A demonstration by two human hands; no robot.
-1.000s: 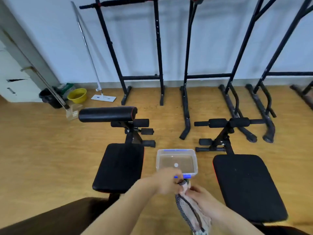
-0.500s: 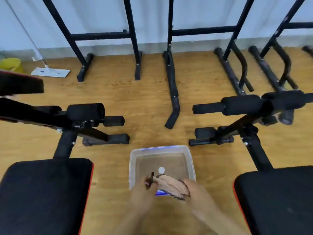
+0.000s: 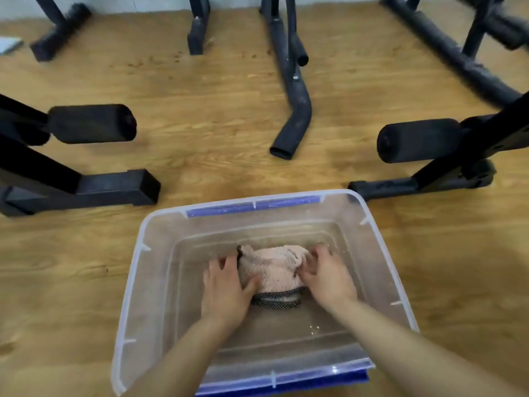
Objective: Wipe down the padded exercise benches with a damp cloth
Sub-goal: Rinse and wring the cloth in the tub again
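A pink cloth (image 3: 272, 267) with a dark patterned edge lies bunched at the bottom of a clear plastic tub (image 3: 137, 270) that holds shallow water and sits on the wooden floor. Both my hands are inside the tub. My left hand (image 3: 226, 287) grips the cloth's left side, thumb curled over it. My right hand (image 3: 326, 276) grips the cloth's right side. Only the front frames and foam rollers of the two benches show: the left roller (image 3: 91, 123) and the right roller (image 3: 415, 140). Their padded seats are out of view.
Black bench feet stand on the floor left (image 3: 114, 186) and right (image 3: 400, 186) of the tub. A curved black rack leg (image 3: 294, 110) ends just beyond the tub, with more rack feet along the back wall. The tub's blue lid (image 3: 286, 386) lies under it.
My head has come down much closer to the tub. Both hands have lowered the cloth from above the rim into the water at the bottom.
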